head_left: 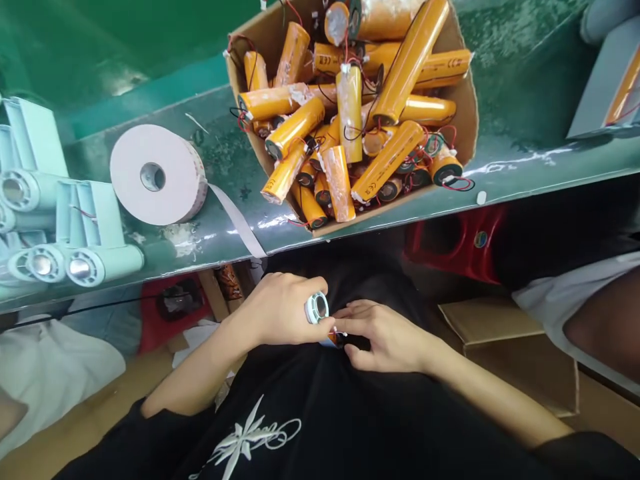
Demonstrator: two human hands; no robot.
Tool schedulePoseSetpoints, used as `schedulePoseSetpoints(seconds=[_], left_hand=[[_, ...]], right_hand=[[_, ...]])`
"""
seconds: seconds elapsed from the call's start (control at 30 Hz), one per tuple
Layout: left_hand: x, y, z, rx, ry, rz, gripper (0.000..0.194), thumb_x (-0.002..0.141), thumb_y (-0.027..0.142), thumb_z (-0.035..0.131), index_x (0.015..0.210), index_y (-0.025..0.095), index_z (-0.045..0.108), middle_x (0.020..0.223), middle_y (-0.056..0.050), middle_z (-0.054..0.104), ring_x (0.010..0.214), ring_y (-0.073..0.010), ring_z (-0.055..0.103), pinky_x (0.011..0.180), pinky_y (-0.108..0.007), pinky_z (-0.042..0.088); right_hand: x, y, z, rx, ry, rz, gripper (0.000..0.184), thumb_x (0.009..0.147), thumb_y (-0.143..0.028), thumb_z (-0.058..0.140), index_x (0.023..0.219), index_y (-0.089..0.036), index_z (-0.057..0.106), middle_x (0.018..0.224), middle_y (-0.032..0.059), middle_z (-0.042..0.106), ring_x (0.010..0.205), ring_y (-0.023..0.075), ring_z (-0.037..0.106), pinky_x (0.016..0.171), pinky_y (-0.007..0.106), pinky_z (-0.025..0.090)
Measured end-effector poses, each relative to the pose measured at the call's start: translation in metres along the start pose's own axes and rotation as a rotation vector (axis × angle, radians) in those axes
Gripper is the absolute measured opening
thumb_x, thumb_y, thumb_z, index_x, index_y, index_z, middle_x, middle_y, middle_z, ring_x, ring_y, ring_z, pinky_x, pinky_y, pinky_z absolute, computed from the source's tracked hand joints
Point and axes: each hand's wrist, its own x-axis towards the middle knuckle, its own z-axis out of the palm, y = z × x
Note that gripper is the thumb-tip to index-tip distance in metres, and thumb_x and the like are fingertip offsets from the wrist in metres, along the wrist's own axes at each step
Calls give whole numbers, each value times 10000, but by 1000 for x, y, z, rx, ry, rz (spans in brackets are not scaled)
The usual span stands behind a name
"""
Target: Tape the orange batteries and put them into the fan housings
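Held over my lap is a light blue plastic housing (317,308) with a round, hollow end, and my left hand (285,310) is closed around it. Just below the round end, a small part of an orange battery pack (336,338) with thin wires shows at the housing's blue edge. My right hand (385,333) meets it from the other side, its index finger at the wires and its thumb curved in below. The fingers cover most of both pieces, so how far the battery sits inside the housing is hidden.
A cardboard box (467,120) heaped with wired orange battery packs stands on the green bench (220,240). To its left are a white tape roll (120,170), its loose end over the bench edge, and several light blue housings (107,257). People sit on both sides; an open carton (520,373) is at lower right.
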Motion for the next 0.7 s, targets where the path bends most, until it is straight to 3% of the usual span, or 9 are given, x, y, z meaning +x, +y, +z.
schedulePoseSetpoints(seconds=[0.23, 0.37, 0.5, 0.63, 0.7], left_hand=[[-8, -10, 9, -121, 54, -49, 211, 776, 451, 678, 869, 265, 645, 685, 39, 679, 618, -166, 605, 614, -288, 381], [-13, -28, 15, -255, 53, -107, 187, 771, 417, 632, 864, 254, 636, 654, 56, 636, 582, -135, 552, 618, -269, 404], [-15, -50, 18, -388, 52, -174, 182, 791, 401, 555, 836, 240, 626, 614, 67, 594, 544, -116, 492, 593, -251, 414], [-16, -54, 11, -366, 126, -168, 203, 790, 405, 544, 848, 233, 634, 655, 56, 642, 551, -116, 518, 579, -249, 417], [-18, -50, 5, -328, 126, -153, 185, 786, 391, 554, 845, 235, 632, 641, 61, 642, 534, -113, 526, 572, -245, 421]], right_hand=[[-2, 3, 1, 2, 13, 9, 477, 911, -172, 643, 1378, -222, 727, 1174, 99, 821, 1041, 269, 778, 1104, 459, 546], [-9, 8, -1, 34, 24, 9, 536, 907, -169, 650, 1438, -217, 696, 1202, 92, 824, 1020, 262, 793, 1120, 473, 556], [-9, 17, 9, 131, 239, 52, 455, 949, -249, 721, 1402, -216, 734, 1163, 91, 842, 1044, 258, 810, 1019, 403, 638], [8, 15, 20, 324, 498, 142, 210, 886, -385, 877, 1067, -278, 875, 1030, 45, 867, 929, 262, 845, 864, 334, 699], [9, 12, 14, 461, 712, 152, 114, 868, -382, 895, 936, -291, 881, 953, 28, 868, 869, 261, 847, 826, 355, 715]])
